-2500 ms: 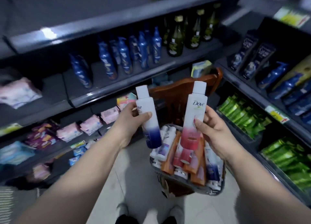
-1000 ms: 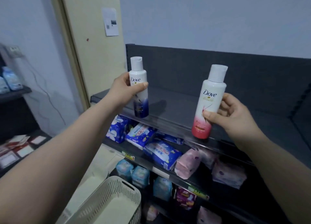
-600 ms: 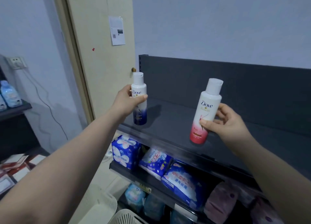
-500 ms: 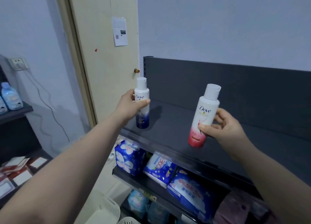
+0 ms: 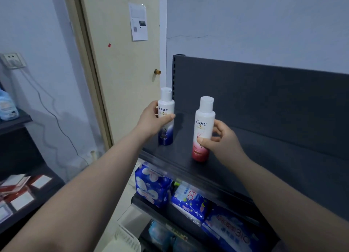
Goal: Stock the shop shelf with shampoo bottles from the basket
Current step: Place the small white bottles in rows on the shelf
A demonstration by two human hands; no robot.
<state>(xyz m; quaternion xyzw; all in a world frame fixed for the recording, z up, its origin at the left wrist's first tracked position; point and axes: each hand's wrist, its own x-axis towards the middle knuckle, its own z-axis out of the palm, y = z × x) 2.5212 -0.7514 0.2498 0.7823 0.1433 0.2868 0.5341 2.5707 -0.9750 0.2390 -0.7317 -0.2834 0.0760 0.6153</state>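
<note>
Gripping at mid-body, the left hand (image 5: 151,119) wraps the blue-based bottle (image 5: 166,127) near the top shelf's (image 5: 264,157) left front corner. The right hand (image 5: 221,140) pinches the pink-based bottle (image 5: 203,138) near the front edge. Both bottles are upright, but base contact with the shelf cannot be confirmed. They are probably light, rigid, smooth and easily tipped.

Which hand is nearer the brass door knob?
Left. The left hand, gripping the blue-based bottle, is just below the door knob; the right hand, on the pink-based bottle, is lower and further right.
</note>
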